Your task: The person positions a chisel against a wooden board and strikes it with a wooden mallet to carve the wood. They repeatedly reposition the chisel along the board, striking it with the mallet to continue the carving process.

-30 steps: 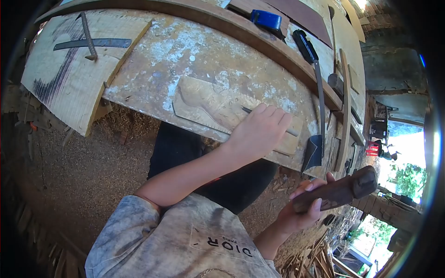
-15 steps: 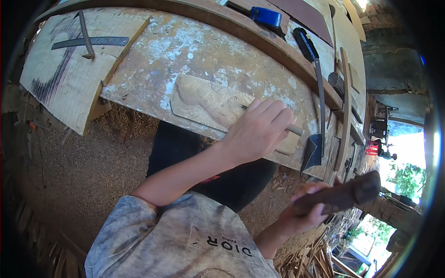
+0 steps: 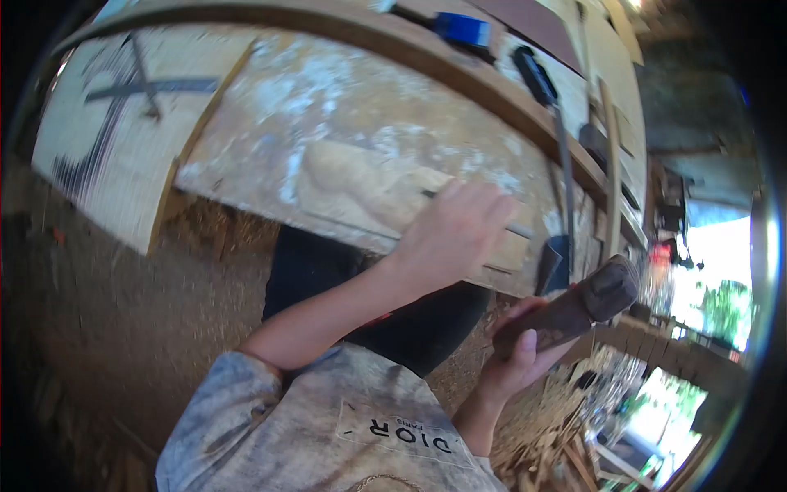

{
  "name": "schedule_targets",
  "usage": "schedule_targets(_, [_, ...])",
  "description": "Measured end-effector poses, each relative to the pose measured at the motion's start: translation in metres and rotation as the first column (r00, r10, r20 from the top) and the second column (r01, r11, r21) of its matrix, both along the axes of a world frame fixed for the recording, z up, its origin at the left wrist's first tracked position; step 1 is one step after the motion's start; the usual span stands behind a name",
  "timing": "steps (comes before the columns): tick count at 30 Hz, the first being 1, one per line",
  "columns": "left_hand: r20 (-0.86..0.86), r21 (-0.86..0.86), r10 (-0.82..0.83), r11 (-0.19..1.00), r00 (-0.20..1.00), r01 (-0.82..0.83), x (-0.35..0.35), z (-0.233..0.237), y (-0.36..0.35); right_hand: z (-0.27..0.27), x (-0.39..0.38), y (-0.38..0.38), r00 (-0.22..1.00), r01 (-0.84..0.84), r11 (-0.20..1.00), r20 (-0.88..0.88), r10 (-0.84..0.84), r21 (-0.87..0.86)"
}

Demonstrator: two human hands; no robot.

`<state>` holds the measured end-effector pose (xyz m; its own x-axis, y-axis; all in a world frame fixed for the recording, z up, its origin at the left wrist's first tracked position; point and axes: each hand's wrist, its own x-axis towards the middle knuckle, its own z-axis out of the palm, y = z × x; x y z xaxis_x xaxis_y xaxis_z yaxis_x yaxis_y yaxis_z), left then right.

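My left hand (image 3: 455,238) is closed around a thin carving chisel (image 3: 520,230), whose dark tip points left over a pale carved wood piece (image 3: 344,176). That piece lies flat on the worn, paint-spotted bench (image 3: 270,107) and shows a curved relief. My left hand covers part of it, and blur hides whether the tip touches the wood. To the right, past the bench's near edge, my right hand (image 3: 522,353) grips a dark wooden mallet (image 3: 566,316), tilted with its thick end up and to the right.
A pale board (image 3: 106,156) with a metal strip (image 3: 156,88) lies at the left. A long wooden rail (image 3: 393,41) crosses the far side. Beyond it sits a blue tape measure (image 3: 463,29). A black-handled saw (image 3: 537,75) lies at the right.
My right hand has moved the mallet up and left, nearer the chisel. My left hand keeps its hold on the chisel with little movement. The whole view has shifted slightly and blurred.
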<state>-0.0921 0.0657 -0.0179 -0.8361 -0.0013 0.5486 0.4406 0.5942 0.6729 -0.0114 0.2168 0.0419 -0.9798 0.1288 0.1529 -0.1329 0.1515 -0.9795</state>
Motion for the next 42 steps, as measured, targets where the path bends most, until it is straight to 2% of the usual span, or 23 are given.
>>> schedule_targets(1, [-0.014, 0.038, -0.022, 0.999, 1.000, 0.023, -0.003, -0.004, 0.000, 0.000, -0.002, -0.002, 0.995, 0.054, 0.996, -0.079, -0.059, -0.065])
schedule_targets(3, [0.008, 0.023, -0.041, 0.999, 0.999, 0.041, -0.001, -0.003, 0.002, -0.003, 0.004, 0.009, 0.991, -0.039, 0.996, 0.128, 0.049, -0.077])
schedule_targets(4, [0.054, -0.011, -0.072, 0.997, 0.996, 0.073, 0.000, 0.003, 0.000, -0.003, 0.006, 0.016, 0.977, -0.085, 0.996, 0.194, 0.088, -0.026])
schedule_targets(6, [0.002, -0.061, -0.017, 0.998, 1.000, 0.017, -0.002, 0.012, 0.003, 0.006, 0.001, 0.017, 0.963, -0.177, 0.983, 0.214, 0.164, 0.044])
schedule_targets(11, [0.065, -0.087, -0.015, 0.996, 0.998, 0.021, -0.003, 0.015, 0.005, -0.009, 0.004, 0.016, 0.958, -0.112, 0.988, 0.253, 0.136, -0.107])
schedule_targets(13, [0.061, -0.098, -0.012, 0.995, 0.998, 0.018, -0.003, 0.018, 0.005, -0.009, 0.004, 0.015, 0.962, -0.153, 0.988, 0.233, 0.143, 0.025])
schedule_targets(15, [0.069, -0.108, -0.005, 0.994, 0.998, 0.012, -0.001, 0.020, 0.006, 0.003, -0.002, 0.023, 0.972, -0.225, 0.916, 0.139, 0.188, 0.334])
schedule_targets(16, [0.080, -0.116, -0.007, 0.993, 0.997, 0.017, -0.001, 0.020, 0.006, 0.012, -0.002, 0.024, 0.983, -0.184, 0.915, 0.089, 0.162, 0.360])
schedule_targets(18, [0.106, -0.132, -0.016, 0.991, 0.994, 0.030, -0.001, 0.018, 0.005, -0.002, 0.000, 0.027, 0.993, -0.105, 0.971, -0.038, 0.116, 0.213])
schedule_targets(21, [0.105, -0.141, -0.011, 0.990, 0.994, 0.026, 0.000, 0.018, 0.005, -0.011, 0.004, 0.022, 0.996, -0.093, 0.977, 0.005, 0.094, 0.193])
schedule_targets(23, [0.068, -0.152, -0.022, 0.988, 0.997, 0.033, -0.002, 0.013, 0.003, 0.002, 0.001, 0.019, 0.943, -0.276, 0.918, 0.263, 0.202, 0.285])
schedule_targets(24, [0.052, -0.156, -0.023, 0.987, 0.998, 0.031, -0.002, 0.012, 0.003, -0.005, 0.001, 0.019, 0.911, -0.329, 0.905, 0.344, 0.228, 0.269])
schedule_targets(27, [0.032, -0.135, 0.005, 0.991, 0.999, -0.001, -0.001, 0.019, 0.006, -0.005, 0.004, 0.018, 0.946, -0.303, 0.938, 0.175, 0.274, 0.169])
schedule_targets(29, [0.081, -0.140, -0.003, 0.990, 0.997, 0.015, -0.001, 0.018, 0.007, -0.010, 0.008, 0.017, 0.973, -0.213, 0.976, 0.105, 0.207, 0.049])
schedule_targets(32, [0.106, -0.149, -0.014, 0.988, 0.994, 0.030, -0.001, 0.019, 0.005, -0.008, 0.007, 0.015, 0.975, -0.148, 0.989, 0.168, 0.143, 0.019])
schedule_targets(34, [0.096, -0.143, -0.036, 0.988, 0.995, 0.050, -0.002, 0.019, 0.004, 0.000, -0.003, 0.019, 0.915, -0.263, 0.955, 0.349, 0.201, 0.138])
schedule_targets(37, [0.113, -0.140, -0.043, 0.988, 0.993, 0.059, -0.001, 0.015, 0.001, -0.003, 0.000, 0.024, 0.923, -0.193, 0.973, 0.359, 0.137, 0.125])
schedule_targets(38, [0.123, -0.140, -0.028, 0.989, 0.992, 0.045, -0.002, 0.012, 0.000, -0.002, 0.002, 0.022, 0.936, -0.121, 0.991, 0.324, 0.134, -0.062])
schedule_targets(41, [0.059, -0.087, -0.021, 0.996, 0.998, 0.026, -0.003, 0.007, -0.002, -0.011, 0.002, 0.010, 0.998, -0.029, 0.970, 0.050, 0.043, -0.243])
schedule_targets(42, [0.032, -0.080, -0.028, 0.996, 0.999, 0.031, -0.003, 0.005, -0.003, -0.012, 0.002, 0.008, 0.981, -0.059, 0.980, 0.169, 0.093, -0.192])
